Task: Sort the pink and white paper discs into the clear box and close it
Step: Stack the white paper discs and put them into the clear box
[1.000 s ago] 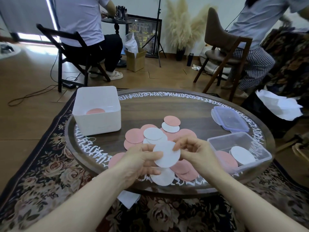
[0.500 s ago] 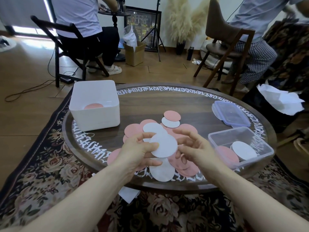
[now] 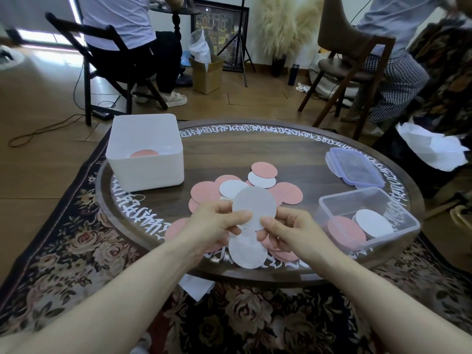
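Observation:
Both hands hold one white paper disc [image 3: 254, 206] raised above the table. My left hand [image 3: 212, 229] pinches its lower left edge and my right hand [image 3: 286, 232] pinches its lower right edge. Under them a pile of pink and white discs [image 3: 229, 189] lies spread on the round table [image 3: 255, 149], with another white disc [image 3: 246, 251] near the front edge. The clear box [image 3: 367, 218] stands open at the right, holding a pink disc [image 3: 346, 231] and a white disc [image 3: 374, 223]. Its clear lid [image 3: 353, 168] lies behind it.
A white tub [image 3: 145, 152] with a pink disc inside stands at the table's left. Two seated people on chairs are beyond the table. White paper [image 3: 434, 152] lies off the right side, and a patterned rug covers the floor.
The white disc has been lifted and tilted more upright. My right hand, apart from it half a second ago, now pinches its lower right edge together with my left hand.

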A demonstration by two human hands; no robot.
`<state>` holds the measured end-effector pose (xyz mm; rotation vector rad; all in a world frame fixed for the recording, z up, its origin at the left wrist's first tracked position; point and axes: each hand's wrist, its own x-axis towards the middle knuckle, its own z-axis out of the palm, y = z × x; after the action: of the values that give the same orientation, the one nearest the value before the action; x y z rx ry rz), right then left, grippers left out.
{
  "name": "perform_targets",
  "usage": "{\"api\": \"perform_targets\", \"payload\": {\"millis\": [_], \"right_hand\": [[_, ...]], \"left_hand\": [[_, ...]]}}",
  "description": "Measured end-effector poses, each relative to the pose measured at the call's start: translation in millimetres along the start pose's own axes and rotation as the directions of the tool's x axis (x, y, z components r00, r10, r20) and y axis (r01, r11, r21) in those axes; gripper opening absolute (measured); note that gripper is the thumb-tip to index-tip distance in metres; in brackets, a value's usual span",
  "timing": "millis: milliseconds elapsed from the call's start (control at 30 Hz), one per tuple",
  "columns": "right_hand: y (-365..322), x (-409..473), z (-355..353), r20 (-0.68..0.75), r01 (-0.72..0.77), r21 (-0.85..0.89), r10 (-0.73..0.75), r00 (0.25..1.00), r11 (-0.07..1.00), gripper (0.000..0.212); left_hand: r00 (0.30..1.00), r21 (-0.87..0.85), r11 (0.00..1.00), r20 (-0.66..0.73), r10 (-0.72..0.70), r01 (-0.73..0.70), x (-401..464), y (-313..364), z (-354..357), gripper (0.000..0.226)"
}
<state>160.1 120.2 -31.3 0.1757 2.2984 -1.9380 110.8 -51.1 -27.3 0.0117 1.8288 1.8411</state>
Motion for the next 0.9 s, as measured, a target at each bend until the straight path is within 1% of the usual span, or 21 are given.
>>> {"api": "perform_targets", "payload": {"millis": [67,100,133,167,200,233,267,333,400,467,533,600,700,833,900], "right_hand": [[0.3,0.6,1.1,-0.021,-0.02,-0.002,0.02,1.0,1.0,0.016],[1.3,1.5,0.6,-0.071,-0.027,-0.054,0.023,0.997,0.998,0.017],[2.6,2.3,-1.1,-0.129,-0.023,-0.174,0.001,0.992,0.984,0.017],[5.5,3.5,-3.7,-0.174,-0.017,-0.352,-0.047,0.984,0.936,0.015],[8.3,3.9,-6.0,-0.178,-0.008,-0.512,-0.097,0.979,0.859,0.011],[10.0,3.2,-8.0,-0.149,-0.002,-0.614,-0.114,0.982,0.789,0.008],[10.6,1.7,-8.8,-0.095,0.016,-0.663,-0.104,0.99,0.749,0.009],[12.3,-0.9,-7.8,0.033,0.064,-0.707,-0.057,0.998,0.704,0.024],[11.3,-2.9,-4.0,0.119,0.111,-0.749,-0.032,0.992,0.653,0.045],[10.1,-1.8,-2.0,0.145,0.132,-0.78,-0.028,0.989,0.612,0.06],[8.6,1.3,-0.1,0.148,0.135,-0.822,-0.022,0.989,0.553,0.068],[6.5,4.2,1.9,0.144,0.126,-0.846,-0.005,0.99,0.518,0.07],[4.9,7.8,5.3,0.132,0.104,-0.842,0.014,0.991,0.529,0.065],[4.6,10.7,7.2,0.104,0.085,-0.786,-0.004,0.995,0.613,0.057],[5.2,12.0,7.2,0.094,0.084,-0.762,-0.019,0.995,0.642,0.051]], "left_hand": [[0.998,-0.095,0.996,-0.06,-0.008,0.002,0.5,2.0,3.0,0.009],[0.996,-0.15,0.989,-0.086,-0.03,0.017,1.0,4.1,3.4,0.005],[0.993,-0.193,0.981,-0.108,-0.053,0.031,2.3,5.1,2.4,0.003],[0.989,-0.209,0.977,-0.132,-0.064,0.036,3.7,5.5,0.6,0.005],[0.985,-0.201,0.979,-0.16,-0.062,0.029,5.8,4.5,-1.7,0.01],[0.98,-0.188,0.982,-0.188,-0.056,0.02,8.0,2.8,-4.4,0.014],[0.976,-0.181,0.983,-0.211,-0.054,0.015,9.6,1.2,-6.9,0.017],[0.97,-0.196,0.98,-0.235,-0.068,0.021,11.3,-1.5,-10.9,0.016],[0.971,-0.224,0.974,-0.226,-0.084,0.032,11.7,-1.8,-13.1,0.013],[0.974,-0.234,0.972,-0.209,-0.084,0.034,11.3,-0.9,-13.3,0.011],[0.976,-0.226,0.974,-0.2,-0.081,0.034,10.9,-0.4,-12.4,0.011],[0.978,-0.219,0.975,-0.197,-0.075,0.03,10.1,-0.5,-11.9,0.011],[0.974,-0.219,0.976,-0.215,-0.069,0.02,9.9,-1.1,-11.8,0.007],[0.97,-0.192,0.981,-0.24,-0.048,0.001,9.6,-3.3,-12.3,0.013],[0.97,-0.185,0.983,-0.239,-0.039,-0.007,9.3,-3.6,-12.3,0.011]]}}
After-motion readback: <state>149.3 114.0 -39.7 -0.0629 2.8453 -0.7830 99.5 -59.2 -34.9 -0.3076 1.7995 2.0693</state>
